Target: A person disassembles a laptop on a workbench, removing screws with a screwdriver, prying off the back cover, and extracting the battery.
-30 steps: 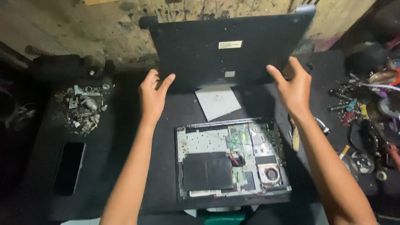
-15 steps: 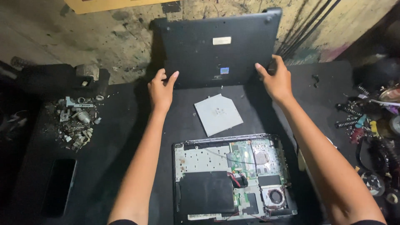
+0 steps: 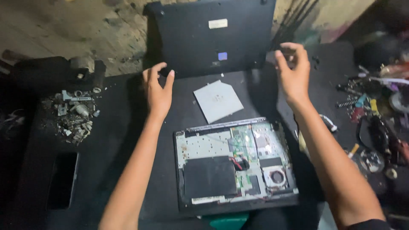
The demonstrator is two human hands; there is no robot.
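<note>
Both hands have come off the cover since a moment ago, when they were pressed on its lower edge. Far out to the left of the left hand sits a heap of small grey metal screws and scrap parts (image 3: 74,115) on the black work mat (image 3: 119,127). The left hand (image 3: 158,90) now hovers open, fingers loosely spread, just below the lower left corner of the wide black plastic laptop bottom cover (image 3: 213,36), gripping nothing. That cover stands leaning against the stained wall beyond both hands, a pale label and a small blue sticker showing on its face. Between the hands lies a flat grey square metal drive (image 3: 218,100), tilted on the mat. Nearer the person, below the hands, the opened laptop base (image 3: 234,164) shows its black battery, green circuit board and round fan. The right hand (image 3: 294,70) has lifted clear too, fingers curled loosely, empty. Right of it, a jumble of colourful hand tools (image 3: 375,115).
</note>
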